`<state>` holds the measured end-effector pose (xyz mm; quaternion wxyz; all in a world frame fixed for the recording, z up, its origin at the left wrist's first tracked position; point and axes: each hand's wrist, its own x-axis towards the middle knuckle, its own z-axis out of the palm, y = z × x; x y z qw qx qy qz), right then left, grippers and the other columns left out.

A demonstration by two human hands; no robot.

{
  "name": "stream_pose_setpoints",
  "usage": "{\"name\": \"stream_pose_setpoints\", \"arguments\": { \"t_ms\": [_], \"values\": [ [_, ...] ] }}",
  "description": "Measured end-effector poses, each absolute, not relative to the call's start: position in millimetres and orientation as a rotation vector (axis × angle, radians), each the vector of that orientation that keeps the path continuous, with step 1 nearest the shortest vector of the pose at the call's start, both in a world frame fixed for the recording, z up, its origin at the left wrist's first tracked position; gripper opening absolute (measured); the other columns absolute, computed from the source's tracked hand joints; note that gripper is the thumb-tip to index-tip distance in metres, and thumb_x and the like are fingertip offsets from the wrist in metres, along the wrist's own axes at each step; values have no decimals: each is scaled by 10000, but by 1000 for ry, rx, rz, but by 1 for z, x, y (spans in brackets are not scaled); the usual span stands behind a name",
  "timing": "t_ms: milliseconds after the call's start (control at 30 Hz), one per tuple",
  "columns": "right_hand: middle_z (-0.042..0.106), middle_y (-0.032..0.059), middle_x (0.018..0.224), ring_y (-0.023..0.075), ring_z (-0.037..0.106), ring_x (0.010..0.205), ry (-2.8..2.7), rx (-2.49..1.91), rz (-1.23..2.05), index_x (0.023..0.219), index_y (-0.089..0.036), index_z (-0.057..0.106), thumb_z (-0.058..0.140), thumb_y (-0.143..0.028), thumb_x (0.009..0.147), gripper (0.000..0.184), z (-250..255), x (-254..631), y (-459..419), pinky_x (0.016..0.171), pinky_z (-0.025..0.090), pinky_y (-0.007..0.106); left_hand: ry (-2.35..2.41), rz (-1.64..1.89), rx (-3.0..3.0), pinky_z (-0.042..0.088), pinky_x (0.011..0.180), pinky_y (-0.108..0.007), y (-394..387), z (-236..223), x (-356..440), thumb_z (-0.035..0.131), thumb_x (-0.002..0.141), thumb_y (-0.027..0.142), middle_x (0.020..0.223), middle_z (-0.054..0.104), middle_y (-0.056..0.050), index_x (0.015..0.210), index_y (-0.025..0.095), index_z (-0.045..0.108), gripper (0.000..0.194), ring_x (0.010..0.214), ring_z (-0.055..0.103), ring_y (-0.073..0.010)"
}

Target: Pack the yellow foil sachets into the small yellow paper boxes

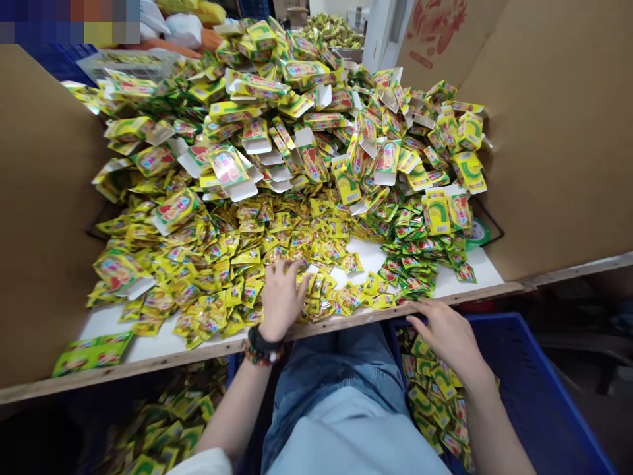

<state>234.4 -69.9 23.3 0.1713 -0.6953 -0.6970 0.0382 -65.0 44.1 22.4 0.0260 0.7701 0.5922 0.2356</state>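
Note:
My left hand (281, 298) rests with spread fingers on a layer of small yellow-green foil sachets (237, 264) at the front of the white table (106, 336). It holds nothing that I can see. My right hand (448, 336) lies at the table's wooden front edge (346, 320), its fingertips beside a few loose sachets, and holds nothing visible. Behind the sachets is a large heap of open yellow-and-green printed cardboard boxes (277, 125) with white flaps.
Brown cardboard walls (44, 211) flank the table. Below it, a blue plastic crate (514, 389) holds printed packets, and more packets (168, 415) lie lower left. A green-and-white tape roll (477, 232) sits at the right. My jeans-covered lap lies below the edge.

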Motion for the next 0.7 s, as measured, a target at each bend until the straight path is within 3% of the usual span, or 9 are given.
{"name": "stream_pose_setpoints", "arguments": {
  "t_ms": [133,267,367,467,600,700],
  "values": [
    [731,105,959,245,614,930,-1774,-1879,203,992,-204,713,497,-131,836,276,1,230,-11,805,509,385,1956,375,2529,470,807,-492,99,18,-63,626,803,329,1076,584,-227,1001,94,633,307,1037,510,-401],
    [708,142,823,278,554,942,-1557,-1805,262,761,-177,691,585,-148,782,112,-10,222,33,866,451,435,1925,284,2513,474,794,-481,117,13,-63,658,745,267,939,632,-198,929,105,604,251,987,558,-399],
    [700,131,817,267,580,883,-1448,-1741,323,795,-165,680,536,-277,859,193,-10,215,32,835,468,448,1872,569,2258,492,781,-431,109,14,-67,631,758,224,846,664,-127,1010,126,601,272,864,628,-319],
    [690,74,781,207,613,712,-1294,-1616,529,897,-166,660,491,-431,895,314,-4,192,22,681,520,365,1631,1021,1811,522,739,-363,88,14,-56,656,776,327,821,693,-63,1061,156,629,334,748,655,-229],
    [694,30,820,143,603,606,-889,-1289,1084,815,-187,662,698,-488,732,315,6,147,18,537,499,268,1237,1189,1245,535,601,-289,54,13,-22,707,735,483,785,699,-44,905,140,697,383,663,644,-175],
    [709,35,836,123,583,585,-749,-1235,1170,743,-178,674,786,-454,631,318,13,130,21,493,463,236,1149,1226,1073,544,603,-267,36,13,-5,712,735,517,860,706,-38,915,154,713,405,712,644,-159]
  ]
}}
